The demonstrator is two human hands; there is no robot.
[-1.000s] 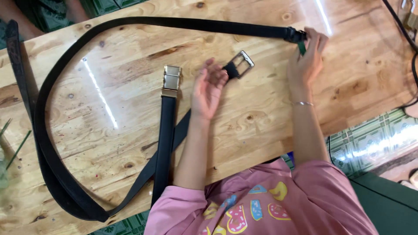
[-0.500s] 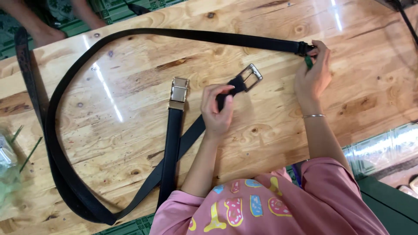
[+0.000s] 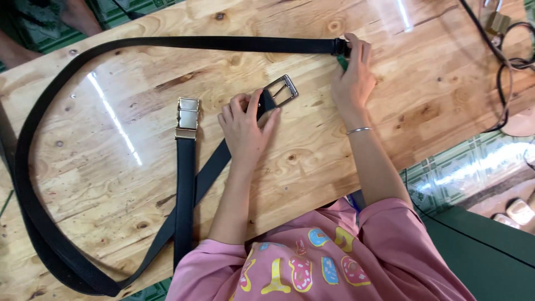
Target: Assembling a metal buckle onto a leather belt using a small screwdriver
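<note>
A person in a pink printed shirt leans over a pale wooden bench (image 3: 139, 167) on which two black belts lie. The landmark here is the silver frame buckle (image 3: 282, 90), an open rectangular frame with a prong, lying near the middle of the bench.

The left hand (image 3: 245, 125) sits just beside that buckle, on its lower left side, fingers curled down over the strap (image 3: 214, 164) where it joins the buckle, pressing or pinching it against the wood; the thumb lies along the strap's edge. From the hand, this strap runs diagonally away from the buckle, down and to the left toward the bench's near edge.

The right hand (image 3: 352, 78) is up and to the right of the frame buckle, well apart from the left hand. Its fingertips are closed on the end of the long belt (image 3: 167, 43), where a small green piece shows under the fingers. A thin bracelet (image 3: 359, 131) circles that wrist. From this grip the long belt stretches left along the far side of the bench, then sweeps round in a wide loop down the left side.

Left of the frame buckle lies a gold plate buckle (image 3: 188, 117), its own strap running straight down toward the person. Dark cables (image 3: 504, 67) lie at the bench's far right corner.
</note>
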